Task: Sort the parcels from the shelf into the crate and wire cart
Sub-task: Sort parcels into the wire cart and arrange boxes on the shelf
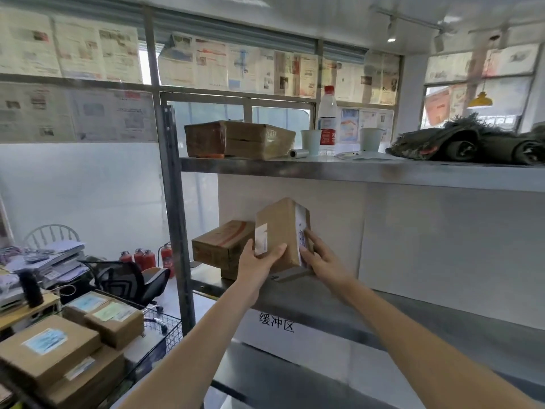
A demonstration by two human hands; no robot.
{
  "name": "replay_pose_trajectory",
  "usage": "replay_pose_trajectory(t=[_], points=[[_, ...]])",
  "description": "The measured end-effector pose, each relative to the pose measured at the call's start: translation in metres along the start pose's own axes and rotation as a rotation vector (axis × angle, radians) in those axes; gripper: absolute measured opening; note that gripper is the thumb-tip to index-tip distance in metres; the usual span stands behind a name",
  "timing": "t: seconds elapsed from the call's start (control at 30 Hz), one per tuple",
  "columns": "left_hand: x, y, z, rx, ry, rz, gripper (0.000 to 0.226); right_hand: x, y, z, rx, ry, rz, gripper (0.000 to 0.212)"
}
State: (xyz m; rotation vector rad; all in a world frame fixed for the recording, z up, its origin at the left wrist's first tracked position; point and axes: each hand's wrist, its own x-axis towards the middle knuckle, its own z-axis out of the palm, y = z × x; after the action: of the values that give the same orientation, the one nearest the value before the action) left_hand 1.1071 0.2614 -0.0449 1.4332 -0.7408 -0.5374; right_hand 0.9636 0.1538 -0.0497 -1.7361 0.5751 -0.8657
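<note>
A brown cardboard parcel (280, 231) with white labels stands tilted on end on the middle shelf (383, 317) of a metal rack. My left hand (259, 261) grips its lower left side, thumb on the front face. My right hand (318, 255) holds its right, labelled side. Behind it to the left lies another brown parcel (221, 243) with red tape, and a flat one (295, 274) lies under the tilted parcel. The black wire cart (159, 335) at lower left holds several labelled brown parcels (50, 346). No crate is in view.
The top shelf carries a taped box (239, 140), two cups (311, 141), a water bottle (327, 119) and dark bundled netting (472, 143). A grey upright post (177, 231) stands left of the shelf. An office chair (129, 278), fire extinguishers (141, 258) and a cluttered desk (35, 270) stand at left.
</note>
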Motion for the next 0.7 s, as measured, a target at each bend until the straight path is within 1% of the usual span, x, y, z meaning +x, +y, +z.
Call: replay_pose_trajectory(t=[0.07, 0.1, 0.13, 0.23, 0.33, 0.37, 0.5, 0.57, 0.7], points=[[-0.011, 0.005, -0.012, 0.016, 0.034, 0.039, 0.070, -0.008, -0.015, 0.011, -0.017, -0.026, -0.006, 0.063], [-0.018, 0.008, -0.021, 0.016, 0.046, 0.068, 0.059, -0.013, -0.025, 0.020, -0.035, -0.050, 0.006, 0.069], [-0.023, 0.010, -0.026, 0.012, 0.049, 0.097, 0.052, -0.018, -0.032, 0.025, -0.046, -0.058, 0.018, 0.071], [-0.040, 0.018, -0.057, -0.050, 0.077, 0.124, 0.044, -0.031, -0.050, 0.049, -0.015, -0.102, 0.001, 0.058], [-0.062, 0.029, -0.099, -0.196, 0.080, 0.102, 0.022, -0.040, -0.058, 0.082, -0.054, -0.113, -0.033, 0.048], [-0.070, 0.033, -0.116, -0.199, 0.071, 0.114, 0.018, -0.043, -0.060, 0.095, -0.030, -0.115, -0.012, 0.045], [-0.105, 0.037, -0.190, -0.103, 0.050, 0.182, 0.027, -0.073, -0.074, 0.158, 0.143, -0.147, 0.096, 0.037], [-0.124, 0.036, -0.228, -0.048, 0.038, 0.201, 0.029, -0.088, -0.080, 0.190, 0.224, -0.178, 0.127, 0.039], [-0.167, 0.033, -0.297, 0.121, 0.104, 0.280, 0.032, -0.117, -0.090, 0.255, 0.281, -0.203, 0.137, 0.040]])
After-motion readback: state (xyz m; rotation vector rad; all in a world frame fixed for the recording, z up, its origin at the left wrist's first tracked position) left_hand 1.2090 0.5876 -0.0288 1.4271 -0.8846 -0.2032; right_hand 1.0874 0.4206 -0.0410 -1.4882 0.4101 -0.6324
